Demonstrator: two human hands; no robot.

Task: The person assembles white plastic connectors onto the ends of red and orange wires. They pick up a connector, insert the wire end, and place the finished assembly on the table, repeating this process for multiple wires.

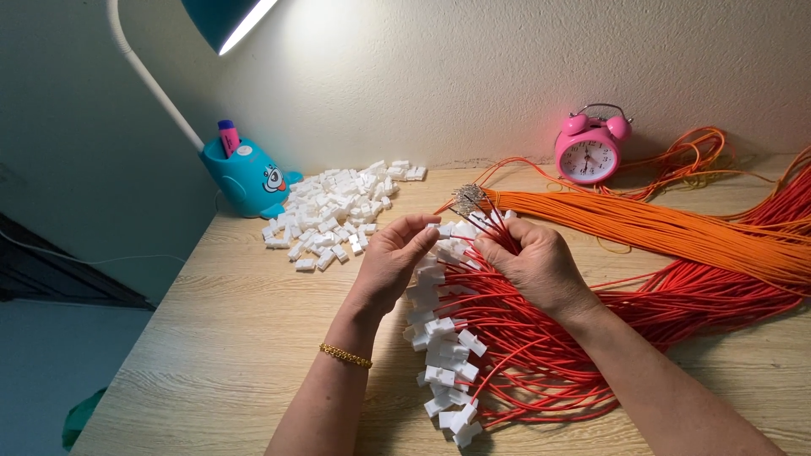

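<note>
My left hand pinches a small white plastic connector between thumb and fingertips. My right hand grips a red wire close to that connector, with the two hands almost touching. Below them lies a heap of red wires whose ends carry white connectors. A bundle of orange wires with bare metal tips lies just behind my hands.
A pile of loose white connectors sits at the back left of the wooden table. A blue cartoon pen holder with a desk lamp stands beside it. A pink alarm clock stands against the wall.
</note>
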